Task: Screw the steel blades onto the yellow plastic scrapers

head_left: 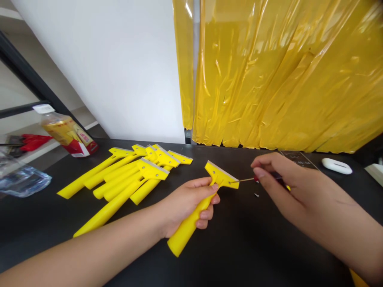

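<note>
Left hand (pixel 193 197) wraps scraper (pixel 187 229) below its head, likely to steady it | right hand (pixel 281 181) pinches screwdriver (pixel 245 179), tip at right-end screw (pixel 229 182)

Left hand (pixel 194 199) grips a scraper (pixel 194 215) by its handle, and here's the right hand (pixel 283 185), pinching a screwdriver (pixel 243 180), its tip right at the scraper's head! A loose screw (pixel 256 195) lies near, more scrapers (pixel 154 171) heap leftward, then a bottle (pixel 70 133).

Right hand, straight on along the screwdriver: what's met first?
The head of the yellow scraper in the left hand; the screwdriver appears to reach a screw there, though one view can't confirm contact.
</note>
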`<state>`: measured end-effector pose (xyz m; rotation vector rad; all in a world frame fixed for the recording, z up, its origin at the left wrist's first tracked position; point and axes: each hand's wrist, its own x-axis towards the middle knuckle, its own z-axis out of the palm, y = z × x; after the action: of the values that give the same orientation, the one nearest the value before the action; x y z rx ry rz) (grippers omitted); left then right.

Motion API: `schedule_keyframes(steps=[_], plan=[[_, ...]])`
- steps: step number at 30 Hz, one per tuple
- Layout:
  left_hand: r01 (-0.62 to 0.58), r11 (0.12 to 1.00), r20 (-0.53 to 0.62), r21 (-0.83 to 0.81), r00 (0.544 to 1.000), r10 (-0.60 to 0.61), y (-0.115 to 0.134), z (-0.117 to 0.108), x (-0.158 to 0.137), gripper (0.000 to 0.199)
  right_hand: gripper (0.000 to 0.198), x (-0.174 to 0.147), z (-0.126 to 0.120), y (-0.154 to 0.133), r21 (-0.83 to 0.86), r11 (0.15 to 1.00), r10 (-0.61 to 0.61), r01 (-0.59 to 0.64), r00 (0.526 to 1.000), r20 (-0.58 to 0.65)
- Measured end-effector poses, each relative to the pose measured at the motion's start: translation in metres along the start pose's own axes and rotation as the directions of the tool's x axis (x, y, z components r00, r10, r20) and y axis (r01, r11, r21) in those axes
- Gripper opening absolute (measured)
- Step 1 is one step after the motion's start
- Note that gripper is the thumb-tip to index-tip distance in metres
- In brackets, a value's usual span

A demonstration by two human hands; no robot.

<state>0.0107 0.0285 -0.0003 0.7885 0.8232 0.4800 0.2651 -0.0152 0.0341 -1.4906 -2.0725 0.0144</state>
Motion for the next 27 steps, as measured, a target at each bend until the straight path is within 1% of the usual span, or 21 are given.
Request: schedule_keyframes(steps=[3, 7, 9, 11, 13, 15, 18, 20, 23, 27], plan=[[-0.001, 1.000, 0.008, 0.000, 1.000, 0.001, -0.0009, -0.0005, 0.0001, 0.023, 0.020, 0.0014, -0.0017, -0.0013, 0.010, 1.000, -0.025, 0.025, 1.000, -0.009], [0.003, 1.000, 0.000, 0.008, 1.000, -0.003, -0.0010, 0.0000, 0.0003, 0.023, 0.015, 0.0013, -0.0041, -0.0013, 0.019, 1.000, -0.004, 0.003, 0.998, 0.056], [0.001, 1.000, -0.004, 0.014, 1.000, 0.000, -0.0008, 0.0002, 0.0002, 0.024, 0.016, 0.0004, -0.0048, -0.0006, 0.015, 1.000, -0.012, 0.011, 0.998, 0.056], [0.000, 1.000, -0.006, 0.017, 1.000, 0.000, -0.0010, 0.0000, 0.0002, 0.024, 0.017, -0.0004, -0.0052, -0.0001, 0.000, 1.000, 0.004, -0.004, 0.999, 0.044], [-0.001, 1.000, 0.002, 0.027, 1.000, 0.001, -0.0014, -0.0003, 0.0003, 0.023, 0.016, -0.0010, -0.0053, -0.0003, 0.002, 0.999, 0.034, -0.034, 0.997, 0.063], [0.001, 0.999, 0.016, 0.036, 1.000, -0.001, -0.0020, -0.0005, 0.0005, 0.022, 0.015, -0.0014, -0.0054, -0.0012, 0.020, 0.999, 0.030, -0.031, 0.997, 0.074], [0.001, 0.999, 0.013, 0.032, 1.000, -0.001, -0.0024, 0.0000, 0.0006, 0.023, 0.020, -0.0024, -0.0053, -0.0028, 0.002, 0.999, 0.040, -0.040, 0.999, 0.031], [-0.001, 0.999, 0.011, 0.035, 1.000, 0.001, -0.0023, 0.0005, 0.0004, 0.023, 0.022, -0.0028, -0.0054, -0.0030, -0.004, 0.997, 0.073, -0.073, 0.996, 0.044], [-0.005, 0.999, 0.010, 0.034, 1.000, 0.005, -0.0021, 0.0007, 0.0002, 0.022, 0.019, -0.0023, -0.0053, -0.0008, 0.042, 0.998, 0.039, -0.043, 0.996, 0.080], [-0.003, 0.999, 0.015, 0.040, 1.000, 0.002, -0.0018, -0.0002, 0.0001, 0.022, 0.023, -0.0003, -0.0042, 0.0025, 0.026, 1.000, 0.010, -0.012, 0.998, 0.066]])
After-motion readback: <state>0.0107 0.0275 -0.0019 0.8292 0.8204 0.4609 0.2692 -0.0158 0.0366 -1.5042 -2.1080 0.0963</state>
